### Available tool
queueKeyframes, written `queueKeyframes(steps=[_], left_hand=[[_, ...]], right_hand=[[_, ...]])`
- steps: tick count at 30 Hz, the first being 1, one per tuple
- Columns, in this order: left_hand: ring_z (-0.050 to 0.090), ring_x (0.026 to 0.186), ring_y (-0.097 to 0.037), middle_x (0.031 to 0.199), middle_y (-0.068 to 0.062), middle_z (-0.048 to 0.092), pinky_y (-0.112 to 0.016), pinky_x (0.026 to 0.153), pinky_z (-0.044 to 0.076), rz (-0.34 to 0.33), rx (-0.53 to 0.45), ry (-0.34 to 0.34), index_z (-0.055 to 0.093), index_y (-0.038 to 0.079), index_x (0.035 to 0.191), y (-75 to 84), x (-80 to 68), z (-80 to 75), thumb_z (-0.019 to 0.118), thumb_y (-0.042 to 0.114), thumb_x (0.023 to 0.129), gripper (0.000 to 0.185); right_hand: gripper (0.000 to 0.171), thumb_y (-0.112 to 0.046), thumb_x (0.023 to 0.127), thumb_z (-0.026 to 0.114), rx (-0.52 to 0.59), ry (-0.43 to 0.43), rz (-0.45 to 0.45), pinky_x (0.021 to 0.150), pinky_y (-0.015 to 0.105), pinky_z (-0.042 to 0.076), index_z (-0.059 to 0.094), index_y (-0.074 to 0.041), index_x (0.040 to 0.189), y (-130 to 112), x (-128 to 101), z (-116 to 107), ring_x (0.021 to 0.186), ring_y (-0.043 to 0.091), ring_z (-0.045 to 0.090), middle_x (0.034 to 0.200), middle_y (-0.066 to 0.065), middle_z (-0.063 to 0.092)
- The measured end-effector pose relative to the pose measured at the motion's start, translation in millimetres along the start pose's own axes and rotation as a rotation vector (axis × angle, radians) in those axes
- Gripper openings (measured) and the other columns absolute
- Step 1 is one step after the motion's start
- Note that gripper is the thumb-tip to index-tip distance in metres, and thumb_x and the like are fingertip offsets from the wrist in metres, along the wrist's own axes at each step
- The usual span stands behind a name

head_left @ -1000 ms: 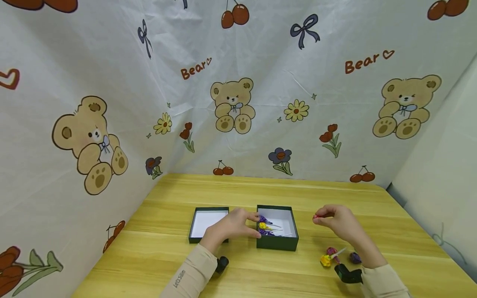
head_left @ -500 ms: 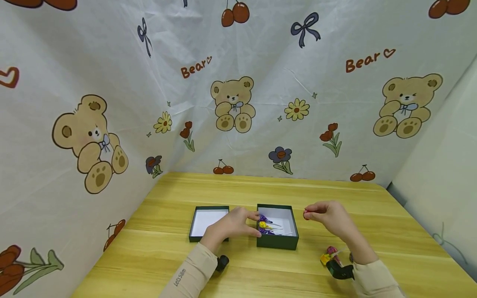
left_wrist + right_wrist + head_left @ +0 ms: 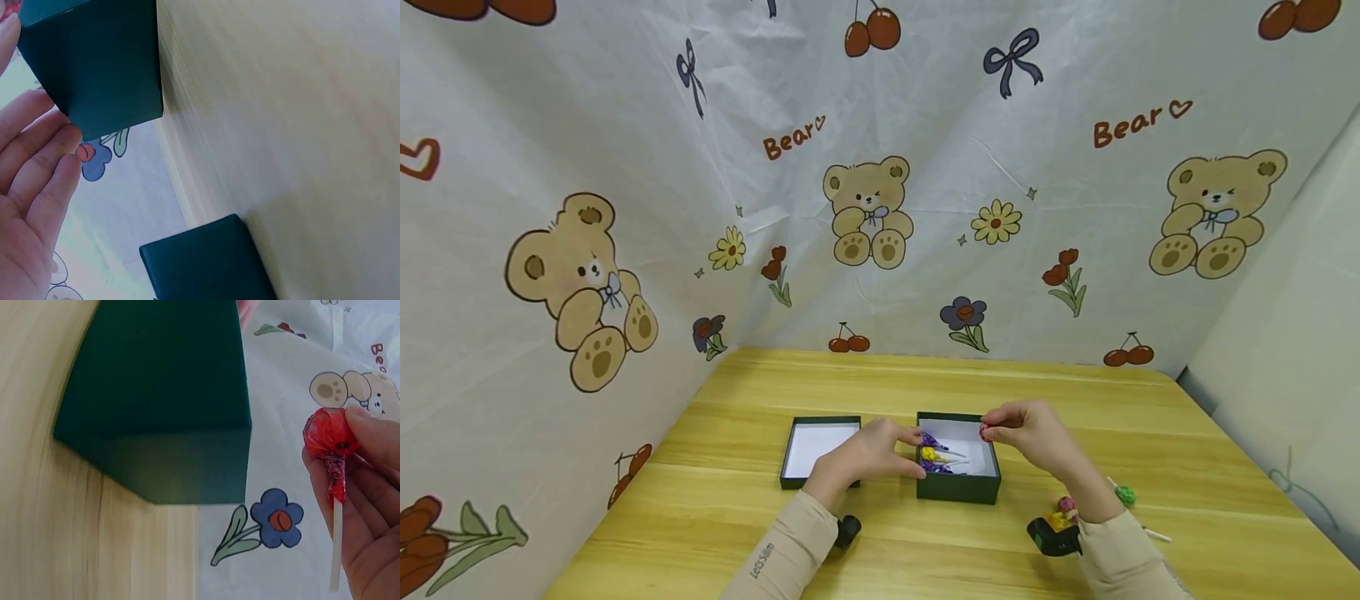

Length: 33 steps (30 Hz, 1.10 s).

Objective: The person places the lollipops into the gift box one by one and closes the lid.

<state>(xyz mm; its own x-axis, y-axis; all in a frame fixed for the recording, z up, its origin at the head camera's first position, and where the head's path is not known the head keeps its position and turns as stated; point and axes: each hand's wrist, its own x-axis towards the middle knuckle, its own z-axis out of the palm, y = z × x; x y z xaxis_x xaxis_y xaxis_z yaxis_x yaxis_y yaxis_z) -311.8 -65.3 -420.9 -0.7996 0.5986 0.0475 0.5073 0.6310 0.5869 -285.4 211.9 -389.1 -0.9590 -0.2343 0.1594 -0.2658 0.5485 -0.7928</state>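
My right hand point(image 3: 1030, 432) pinches a red-wrapped lollipop point(image 3: 328, 434) by its candy end, the white stick pointing down in the right wrist view. In the head view that hand is at the right rim of a dark green box point(image 3: 958, 490) with a white inside. Purple lollipops point(image 3: 930, 440) and a yellow lollipop point(image 3: 931, 454) lie along the box's left side, sticks to the right. My left hand point(image 3: 874, 452) touches the box's left side, thumb near the front corner. In the left wrist view, its extended fingers point(image 3: 44, 147) rest along the green wall.
A shallow green-edged lid point(image 3: 820, 450) with a white inside lies left of the box, partly behind my left hand. Beside my right forearm are a green lollipop point(image 3: 1124, 496), a pink lollipop point(image 3: 1066, 504) and a yellow one, partly covered. A bear-printed cloth point(image 3: 917, 333) hangs behind the table.
My right hand has moved left with the red lollipop, from right of the box to its right rim. The green lollipop has come into view behind the forearm. My left hand has stayed put.
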Motion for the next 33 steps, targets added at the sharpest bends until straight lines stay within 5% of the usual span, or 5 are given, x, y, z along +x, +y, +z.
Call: queueKeyframes(steps=[13,23,33], left_hand=[[0.054,0.136,-0.023,0.143,-0.005,0.06,-0.037,0.108,0.049,0.015,0.021,-0.003,0.07,0.008,0.127,0.4,2.3,0.9,0.082,0.034,0.084,0.052],[0.054,0.136,-0.023,0.143,-0.004,0.06,-0.037,0.107,0.049,0.006,0.006,-0.004,0.071,0.009,0.127,-0.1,1.0,0.0,0.081,0.036,0.084,0.051],[0.053,0.136,-0.023,0.144,-0.002,0.059,-0.034,0.104,0.051,0.0,0.0,-0.008,0.071,0.011,0.127,0.2,0.1,0.4,0.081,0.035,0.085,0.049]], right_hand=[[0.02,-0.002,0.092,0.069,0.13,-0.089,-0.052,0.08,0.031,0.061,0.072,0.011,0.108,1,16,29,0.089,0.019,0.071,0.102,0.018,0.074],[0.02,-0.002,0.092,0.07,0.171,-0.136,-0.053,0.083,0.043,0.061,0.071,0.011,0.107,2,24,44,0.089,0.02,0.07,0.099,0.016,0.073],[0.016,-0.002,0.092,0.069,0.182,-0.17,-0.06,0.083,0.041,0.061,0.071,0.009,0.103,6,28,56,0.089,0.022,0.07,0.097,0.017,0.073]])
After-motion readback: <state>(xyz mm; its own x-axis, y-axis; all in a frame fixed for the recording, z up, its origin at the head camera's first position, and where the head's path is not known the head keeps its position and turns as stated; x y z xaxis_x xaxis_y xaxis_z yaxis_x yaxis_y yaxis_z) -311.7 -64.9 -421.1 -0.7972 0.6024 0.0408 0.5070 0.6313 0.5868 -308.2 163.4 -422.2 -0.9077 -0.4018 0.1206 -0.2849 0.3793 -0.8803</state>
